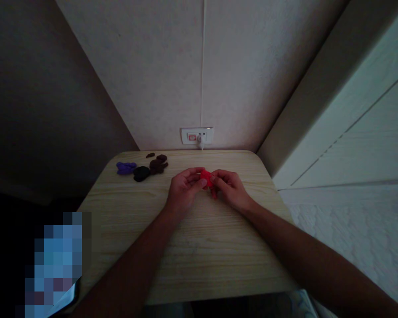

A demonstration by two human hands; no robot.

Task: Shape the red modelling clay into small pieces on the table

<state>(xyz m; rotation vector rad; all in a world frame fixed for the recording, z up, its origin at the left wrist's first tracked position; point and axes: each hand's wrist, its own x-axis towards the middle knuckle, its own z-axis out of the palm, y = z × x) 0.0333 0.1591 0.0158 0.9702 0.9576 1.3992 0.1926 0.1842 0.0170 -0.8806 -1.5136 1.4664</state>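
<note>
A wood-grain surface stands against the wall, and over it the left hand and right hand pinch a red piece, probably soft clay, in their fingers. Near its far left corner lie brown pieces, a purple lump and a black lump.

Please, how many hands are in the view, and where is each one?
2: the left hand holds the red lump from its left, the right hand from its right, over the table.
</note>
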